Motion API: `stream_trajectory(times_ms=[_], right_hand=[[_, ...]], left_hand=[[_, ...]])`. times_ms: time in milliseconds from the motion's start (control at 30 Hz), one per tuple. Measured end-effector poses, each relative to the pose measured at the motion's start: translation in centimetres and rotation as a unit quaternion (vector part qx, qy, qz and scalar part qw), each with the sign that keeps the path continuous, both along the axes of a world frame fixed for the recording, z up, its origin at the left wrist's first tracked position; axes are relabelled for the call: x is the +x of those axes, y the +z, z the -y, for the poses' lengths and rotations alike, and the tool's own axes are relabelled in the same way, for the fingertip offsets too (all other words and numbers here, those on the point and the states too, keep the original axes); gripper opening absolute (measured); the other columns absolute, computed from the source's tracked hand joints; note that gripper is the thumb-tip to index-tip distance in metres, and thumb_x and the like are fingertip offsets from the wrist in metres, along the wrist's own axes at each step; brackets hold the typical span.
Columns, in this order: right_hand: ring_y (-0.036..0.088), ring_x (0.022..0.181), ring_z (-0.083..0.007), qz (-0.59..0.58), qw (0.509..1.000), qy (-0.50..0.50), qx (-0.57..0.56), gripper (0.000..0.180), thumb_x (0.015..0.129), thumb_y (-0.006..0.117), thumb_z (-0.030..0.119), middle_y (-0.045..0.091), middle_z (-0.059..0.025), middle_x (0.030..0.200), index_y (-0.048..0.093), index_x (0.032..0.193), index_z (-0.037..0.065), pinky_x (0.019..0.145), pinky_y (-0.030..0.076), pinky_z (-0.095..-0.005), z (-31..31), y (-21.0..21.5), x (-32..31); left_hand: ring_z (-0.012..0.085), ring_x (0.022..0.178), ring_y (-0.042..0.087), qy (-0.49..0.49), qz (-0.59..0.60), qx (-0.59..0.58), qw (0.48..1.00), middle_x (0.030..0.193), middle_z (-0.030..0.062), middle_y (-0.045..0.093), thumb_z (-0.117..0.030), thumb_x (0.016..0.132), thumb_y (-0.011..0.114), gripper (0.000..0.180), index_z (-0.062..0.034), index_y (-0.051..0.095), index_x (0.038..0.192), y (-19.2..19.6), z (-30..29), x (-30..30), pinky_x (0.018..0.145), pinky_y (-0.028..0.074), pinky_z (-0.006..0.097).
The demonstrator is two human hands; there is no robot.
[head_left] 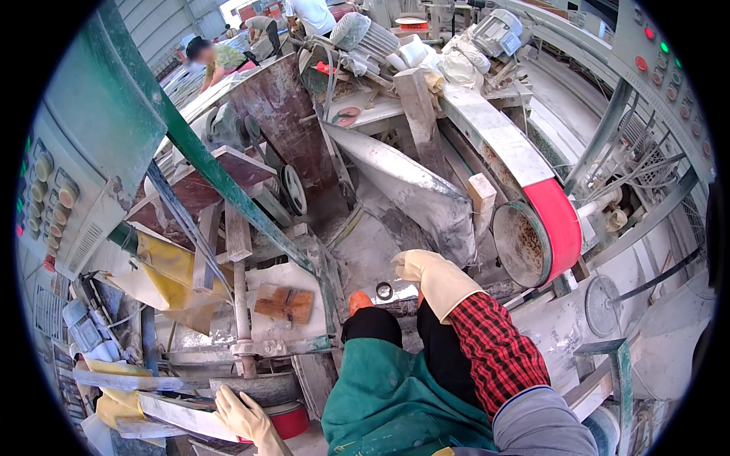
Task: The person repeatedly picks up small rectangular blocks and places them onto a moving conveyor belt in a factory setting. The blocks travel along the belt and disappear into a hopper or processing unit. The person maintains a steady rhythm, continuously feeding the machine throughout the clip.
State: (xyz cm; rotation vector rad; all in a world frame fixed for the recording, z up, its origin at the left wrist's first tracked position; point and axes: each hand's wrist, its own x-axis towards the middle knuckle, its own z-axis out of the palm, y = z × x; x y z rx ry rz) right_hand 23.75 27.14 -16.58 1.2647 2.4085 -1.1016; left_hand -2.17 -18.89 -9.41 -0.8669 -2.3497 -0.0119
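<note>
While the right gloved hand [437,280] has its fingers loosely bunched together, the left gloved hand [247,419] has fingers slightly parted at a white-and-red belt [185,419]; contact unclear. Ahead of right fingertips: grey metal panel [433,201]; farther right, red-ended belt [561,228].

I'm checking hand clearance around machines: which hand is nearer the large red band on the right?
Right. The right hand is left of the large red band, apart from it; the left hand is much farther off, lower left, beside a smaller red strip.
</note>
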Motion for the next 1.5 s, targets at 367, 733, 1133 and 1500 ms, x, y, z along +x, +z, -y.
stream_trajectory(times_ms=[367, 733, 1133, 1500], right_hand=[[0.054, 0.12, -0.0279, -0.018, 1.0, -0.004, -0.01, 0.047, 0.088, 0.05, 0.029, 0.057, -0.0105, 0.131, 0.051, 0.134, 0.018, 0.101, 0.041, -0.0361, -0.9, -3.2, 0.7], [0.053, 0.121, -0.0288, -0.031, 0.999, -0.021, -0.027, 0.046, 0.089, 0.052, 0.029, 0.057, -0.0109, 0.13, 0.051, 0.134, 0.02, 0.101, 0.041, -0.0376, 0.1, 1.1, 0.6], [0.063, 0.106, -0.024, -0.279, 0.955, -0.062, -0.079, 0.043, 0.088, 0.052, 0.025, 0.064, -0.0149, 0.118, 0.056, 0.129, 0.016, 0.094, 0.047, -0.0358, 2.1, 3.7, -1.2], [0.058, 0.106, -0.0178, -0.601, 0.739, -0.187, -0.242, 0.065, 0.082, 0.053, -0.005, 0.059, -0.0125, 0.122, 0.037, 0.143, 0.008, 0.089, 0.048, -0.0278, 8.7, 8.5, -12.0]], left_hand=[[0.0377, 0.12, 0.047, 0.024, 0.036, -0.022, 0.999, 0.131, 0.0198, 0.051, -0.022, 0.089, 0.057, 0.048, 0.0007, 0.048, 0.13, 0.0, -1.1, 1.6, 0.103, 0.031, 0.05], [0.0463, 0.127, 0.037, 0.146, 0.172, -0.014, 0.974, 0.139, 0.0257, 0.043, -0.032, 0.089, 0.06, 0.043, -0.0108, 0.057, 0.126, -0.2, 6.0, -4.4, 0.107, 0.03, 0.05], [0.0351, 0.139, 0.026, -0.198, 0.394, 0.347, 0.828, 0.148, 0.0232, 0.031, -0.008, 0.081, 0.064, 0.057, -0.0062, 0.048, 0.135, 3.4, 0.3, 1.6, 0.114, 0.021, 0.042], [0.0403, 0.136, 0.031, -0.498, 0.297, 0.019, 0.814, 0.146, 0.0259, 0.031, -0.011, 0.068, 0.077, 0.081, -0.002, 0.039, 0.14, 9.6, -26.8, 7.0, 0.112, 0.028, 0.042]])
